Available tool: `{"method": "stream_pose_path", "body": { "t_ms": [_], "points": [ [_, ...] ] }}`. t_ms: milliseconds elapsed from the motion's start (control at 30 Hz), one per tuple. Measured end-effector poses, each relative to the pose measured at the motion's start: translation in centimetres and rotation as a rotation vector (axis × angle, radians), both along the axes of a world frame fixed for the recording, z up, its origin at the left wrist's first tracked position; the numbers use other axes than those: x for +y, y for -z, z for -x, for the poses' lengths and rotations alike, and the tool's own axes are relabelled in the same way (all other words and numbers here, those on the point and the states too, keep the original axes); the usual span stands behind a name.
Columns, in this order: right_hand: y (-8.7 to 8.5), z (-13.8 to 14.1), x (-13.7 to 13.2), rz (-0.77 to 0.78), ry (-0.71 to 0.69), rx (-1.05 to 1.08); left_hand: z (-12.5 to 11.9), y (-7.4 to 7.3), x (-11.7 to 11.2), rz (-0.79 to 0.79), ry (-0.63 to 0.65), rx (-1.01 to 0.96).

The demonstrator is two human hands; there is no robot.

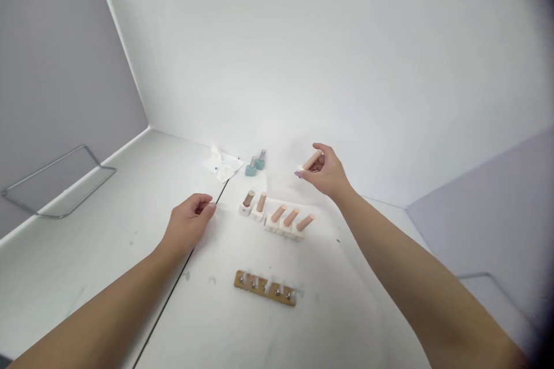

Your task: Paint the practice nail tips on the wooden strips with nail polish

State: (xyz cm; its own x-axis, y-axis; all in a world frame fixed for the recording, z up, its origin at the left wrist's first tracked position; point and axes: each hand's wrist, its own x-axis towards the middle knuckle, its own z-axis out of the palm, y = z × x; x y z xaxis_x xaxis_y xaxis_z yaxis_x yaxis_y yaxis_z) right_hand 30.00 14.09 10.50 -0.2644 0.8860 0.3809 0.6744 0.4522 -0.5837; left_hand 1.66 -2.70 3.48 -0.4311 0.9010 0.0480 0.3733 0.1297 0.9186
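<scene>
A white tabletop (277,323) runs back to a white wall (311,52), marked with faint scuffs and green flecks, and a thin dark seam (173,291) crosses it under the left hand. A grey wall (56,57) rises on the left, a paler lilac-grey panel (480,202) on the right, and a bent wire frame (58,181) sits low on the left, with another (489,288) at the right edge. Near the back lie a crumpled tissue (223,164) and, just beside it, two teal bottles (255,162) with silver caps. Mid-table, five wooden pegs (278,213) stand in a row in white blocks, and nearer the person lies a wooden board (265,288) studded with metal screws. The left hand (188,222) is half curled and empty, just left of the row — the right hand (324,170) pinches another wooden peg (311,160) with a white end, holding it up beyond the row.
</scene>
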Motion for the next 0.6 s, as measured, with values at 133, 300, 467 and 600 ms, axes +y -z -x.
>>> {"method": "stream_pose_path", "body": {
  "t_ms": [133,300,467,600],
  "points": [
    [-3.0,-1.0,-4.6,0.123,-0.067,0.312,-1.1,-1.5,-1.6,-0.123,-0.006,-0.044],
    [-5.8,-0.9,-11.1,0.196,-0.117,0.460,-4.9,-4.4,-5.0,-0.271,0.159,-0.050],
    [-6.2,-0.1,-15.7,0.280,-0.174,0.495,-9.4,-7.1,-7.2,-0.366,0.362,0.025],
    [-5.8,0.6,-18.0,0.346,-0.172,0.505,-11.9,-7.4,-7.0,-0.513,0.399,0.083]
  ]
}}
